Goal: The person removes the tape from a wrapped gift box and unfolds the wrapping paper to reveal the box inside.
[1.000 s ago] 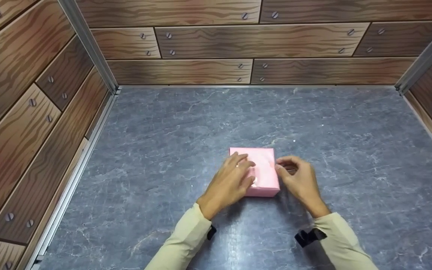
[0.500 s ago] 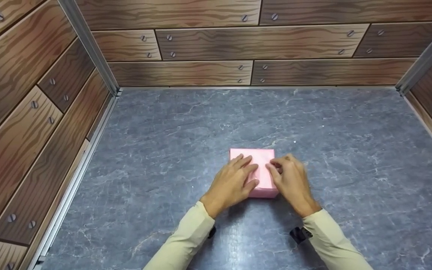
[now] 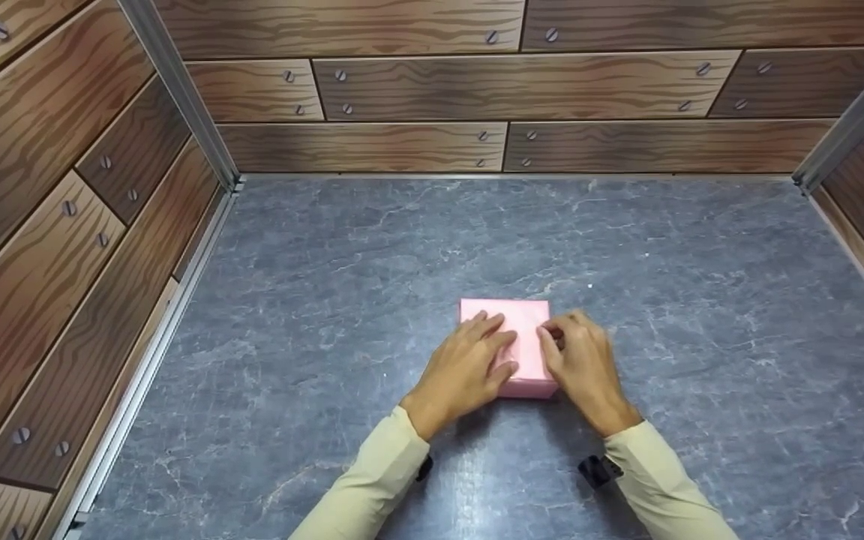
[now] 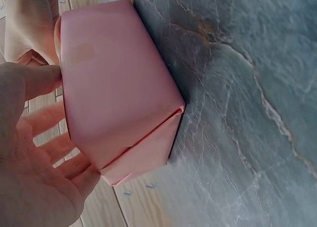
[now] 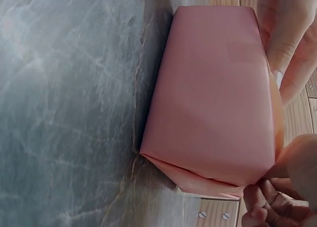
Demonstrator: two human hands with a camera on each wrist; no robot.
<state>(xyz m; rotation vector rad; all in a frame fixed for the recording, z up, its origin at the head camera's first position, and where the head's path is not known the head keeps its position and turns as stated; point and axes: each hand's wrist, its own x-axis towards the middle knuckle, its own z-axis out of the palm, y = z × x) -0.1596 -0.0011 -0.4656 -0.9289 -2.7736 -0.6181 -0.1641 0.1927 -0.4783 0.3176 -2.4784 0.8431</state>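
A box wrapped in pink paper (image 3: 528, 360) sits on the table, its top partly covered by both hands. My left hand (image 3: 463, 367) lies across the left of that top with its fingers spread. At the right edge, my right hand (image 3: 586, 367) has thumb and forefinger together on the wrapping paper (image 5: 278, 115), which bulges slightly there in the right wrist view. The other right fingers are curled. One side of the box (image 4: 114, 83) carries a small patch like tape (image 4: 79, 55). A folded end flap (image 4: 146, 147) shows a slanting seam in the left wrist view.
The grey marbled table (image 3: 327, 277) is bounded by wood-patterned panels (image 3: 522, 86) at the back and both sides. Metal rails (image 3: 177, 90) run along the corners. A tiny white speck (image 3: 589, 286) lies beyond the box.
My right hand has moved left from beside the box onto its right top edge. The left hand has shifted slightly right; over the last half second both stay nearly still.
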